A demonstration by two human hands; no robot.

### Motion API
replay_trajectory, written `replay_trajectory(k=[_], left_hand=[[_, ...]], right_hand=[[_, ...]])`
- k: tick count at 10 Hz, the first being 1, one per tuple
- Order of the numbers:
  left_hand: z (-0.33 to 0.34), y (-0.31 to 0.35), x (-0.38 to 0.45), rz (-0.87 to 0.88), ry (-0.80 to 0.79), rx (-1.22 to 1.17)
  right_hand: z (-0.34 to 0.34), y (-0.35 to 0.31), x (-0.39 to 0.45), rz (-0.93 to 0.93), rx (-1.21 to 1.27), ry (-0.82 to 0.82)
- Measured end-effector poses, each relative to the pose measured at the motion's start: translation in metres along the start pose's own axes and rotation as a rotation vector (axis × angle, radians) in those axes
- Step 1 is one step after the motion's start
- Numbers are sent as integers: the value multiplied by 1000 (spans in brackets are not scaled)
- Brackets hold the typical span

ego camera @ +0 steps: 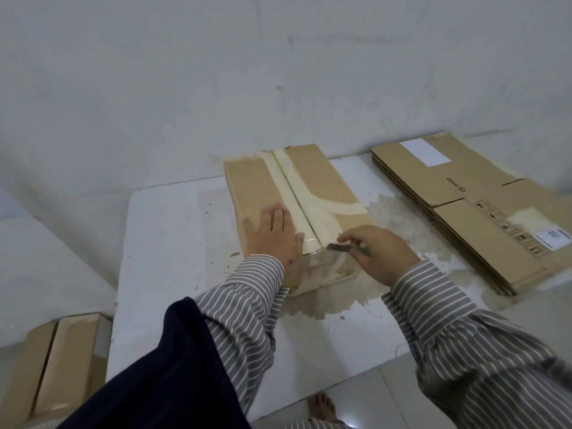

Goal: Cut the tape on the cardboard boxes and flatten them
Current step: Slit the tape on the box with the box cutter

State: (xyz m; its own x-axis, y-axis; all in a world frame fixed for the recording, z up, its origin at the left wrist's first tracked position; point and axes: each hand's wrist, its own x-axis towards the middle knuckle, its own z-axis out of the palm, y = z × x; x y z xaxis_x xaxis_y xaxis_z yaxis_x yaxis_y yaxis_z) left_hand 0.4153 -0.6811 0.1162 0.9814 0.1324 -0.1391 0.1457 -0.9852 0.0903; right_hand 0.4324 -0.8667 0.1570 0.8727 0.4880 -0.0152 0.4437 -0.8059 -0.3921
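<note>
Already flattened: stack of flat boxes [483,209] on counter [173,230]. Pressed flat on taped box [297,212], left hand [275,233]; pinched by right hand [380,249], cutter [342,248] at tape [294,193]. Left: cutting, flattening.

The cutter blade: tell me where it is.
The cutter blade is in the right hand, its tip at the near end of the taped box seam, beside the left hand.
</note>
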Motion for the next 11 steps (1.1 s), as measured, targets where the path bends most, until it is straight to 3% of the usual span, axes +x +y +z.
replay_trajectory(k=[2, 4, 7, 8, 10, 11], left_hand=[[-3, -2, -2, 8, -20, -16], [-3, -2, -1, 8, -29, -21], [-3, 0, -2, -3, -19, -20], [-3, 0, -2, -3, -7, -19], [-2, -2, -1, -5, -16, -15], [-3, -1, -2, 4, -17, -16]], right_hand=[[18, -4, 9, -287, -305, 282], [27, -3, 17, -360, -379, 328], [22, 7, 28, -462, -559, 228], [14, 14, 32, -439, -546, 115], [9, 23, 37, -470, -515, 135], [-6, 33, 32, -395, -574, 44]])
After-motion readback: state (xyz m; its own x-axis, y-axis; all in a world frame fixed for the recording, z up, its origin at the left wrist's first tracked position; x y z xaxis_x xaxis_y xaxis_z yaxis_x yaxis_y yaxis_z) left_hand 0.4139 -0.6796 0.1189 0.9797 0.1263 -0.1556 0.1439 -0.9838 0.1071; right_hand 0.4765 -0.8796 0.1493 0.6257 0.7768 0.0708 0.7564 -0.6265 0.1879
